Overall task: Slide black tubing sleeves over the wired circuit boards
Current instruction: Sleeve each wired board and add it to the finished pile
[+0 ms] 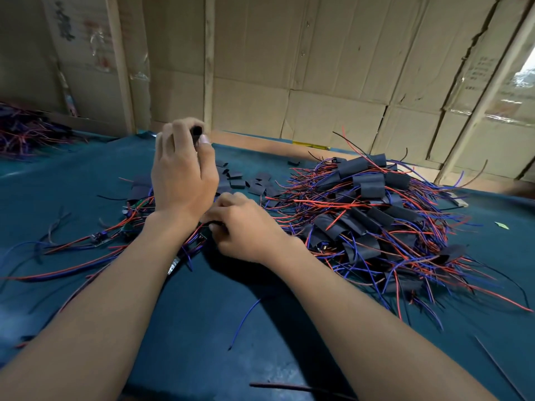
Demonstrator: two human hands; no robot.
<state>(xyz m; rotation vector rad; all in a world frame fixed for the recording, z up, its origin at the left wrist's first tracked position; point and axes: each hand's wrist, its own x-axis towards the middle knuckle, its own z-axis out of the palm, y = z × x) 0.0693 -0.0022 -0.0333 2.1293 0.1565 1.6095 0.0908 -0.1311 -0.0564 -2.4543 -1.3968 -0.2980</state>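
while my left hand [182, 175] pinches one black sleeve [197, 131] upper-centre and my right hand [241, 227] curls on a wired board [207, 231] mid-frame, item: sleeve light, soft, easily flattened, best held by its rim; board light, fragile, gripped by edges.

The right hand [243, 224] hides whatever its curled fingers grip.

Black tubing sleeve [197, 131] held upright, open end up. Loose flat sleeves [240, 180] scattered mid-table. Unsleeved boards [101, 237] w/ red+blue wires lying left. Sleeved boards [367, 198] heaped right, wires splaying out all ways.
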